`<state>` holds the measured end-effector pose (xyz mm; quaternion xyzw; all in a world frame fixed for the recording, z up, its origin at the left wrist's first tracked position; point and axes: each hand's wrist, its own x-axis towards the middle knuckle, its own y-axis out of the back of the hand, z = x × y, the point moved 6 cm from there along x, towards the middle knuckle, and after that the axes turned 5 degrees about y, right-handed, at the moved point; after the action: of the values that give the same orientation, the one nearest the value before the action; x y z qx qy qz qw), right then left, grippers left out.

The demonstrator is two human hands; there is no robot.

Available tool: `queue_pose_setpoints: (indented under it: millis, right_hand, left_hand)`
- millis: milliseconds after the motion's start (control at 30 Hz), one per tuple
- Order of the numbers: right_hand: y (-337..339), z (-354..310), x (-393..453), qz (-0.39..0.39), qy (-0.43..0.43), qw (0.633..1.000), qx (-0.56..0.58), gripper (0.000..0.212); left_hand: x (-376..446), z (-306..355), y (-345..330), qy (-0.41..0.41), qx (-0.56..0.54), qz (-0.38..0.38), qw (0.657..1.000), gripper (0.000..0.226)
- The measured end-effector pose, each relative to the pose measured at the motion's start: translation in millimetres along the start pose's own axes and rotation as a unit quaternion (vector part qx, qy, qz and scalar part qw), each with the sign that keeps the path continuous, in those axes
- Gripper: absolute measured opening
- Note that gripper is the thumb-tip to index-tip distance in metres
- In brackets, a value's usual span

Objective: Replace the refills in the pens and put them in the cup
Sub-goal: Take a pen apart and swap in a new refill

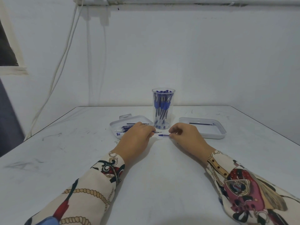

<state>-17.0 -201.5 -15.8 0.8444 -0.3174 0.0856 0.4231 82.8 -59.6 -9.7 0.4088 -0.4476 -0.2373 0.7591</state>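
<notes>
Counter (154, 168), white, scuffed w/ ink marks.

Cup (163, 108): clear, upright, centre rear of work area, packed w/ blue-capped pens. Sits between two trays.

Left tray (115, 123): white, shallow, holds a loose bunch of refills (125, 127), some under the knuckles.

Right tray (222, 132): white, shallow, one lone refill (201, 123) near its far wall.

Left hand (138, 137): fingers curled, pinching a thin pen part (157, 132), tip poking out toward the right. Barrel or refill: can't tell.

Right hand (186, 137): thumb & forefinger pinched on the end of a small blue piece (163, 135), prob. cap or tip section, pointing left. Low over the counter just in front of the cup; resting or lifted, can't tell.

Step, by judgement: mid-assembly, two parts near but apart, not yet joined.

Risks:
- Misaligned push, thin refill bends or skids off.
- Weak pinch, small piece drops & rolls on the smooth counter.
- Old & new refills mixed up, trays look alike.
- Cup crowded & tall; careless insert tips it or snags on other pens.
- Sleeve sweep near left tray scatters refills.
</notes>
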Motion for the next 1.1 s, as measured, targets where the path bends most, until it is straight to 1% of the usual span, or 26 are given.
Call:
queue_pose_setpoints:
  millis: [67,200,333,500,600,700,767,867,1000,1100]
  right_hand:
    - [-5.1,-5.0,-0.6,-0.029,0.030,0.997,-0.057,0.011]
    - [-11.9,-9.9,-0.6,-0.055,0.055,0.992,-0.103,0.016]
    - [-11.9,-8.8,-1.3,-0.057,0.060,0.990,-0.111,0.019]
    - [-12.4,-6.9,-1.0,-0.058,0.056,0.992,-0.093,0.021]
    - [-10.8,-6.1,-1.4,-0.047,0.055,0.994,-0.081,0.025]
    - [-6.0,-11.5,-2.4,-0.008,0.085,0.993,-0.078,0.032]
    - [-3.3,-18.3,-3.6,0.017,0.116,0.991,-0.063,0.031]
    - [-5.0,-27.5,-4.8,0.024,0.161,0.985,-0.055,0.031]
    - [-6.7,-29.1,-3.6,0.030,0.176,0.983,-0.050,0.026]
    - [-7.4,-27.3,-3.2,0.042,0.196,0.977,-0.073,0.022]
  left_hand:
    - [0.5,-0.2,-0.8,-0.002,0.003,0.000,1.000,0.026]
    - [0.8,-0.3,-1.2,0.003,0.003,-0.001,1.000,0.026]
    - [0.0,1.3,-0.8,-0.005,0.003,0.003,1.000,0.025]
    - [-2.5,3.6,2.4,-0.016,0.000,0.016,1.000,0.024]
    - [-3.1,4.0,3.3,-0.015,0.004,0.023,1.000,0.024]
    - [-3.7,6.2,4.9,-0.026,0.009,0.026,0.999,0.024]
    - [-4.7,8.7,6.7,-0.033,0.010,0.030,0.999,0.023]
    - [-4.8,11.4,6.6,-0.037,0.009,0.025,0.999,0.023]
    - [-3.5,14.2,5.9,-0.032,-0.012,0.013,0.999,0.021]
    - [-3.0,13.9,5.8,-0.020,-0.028,0.010,0.999,0.021]
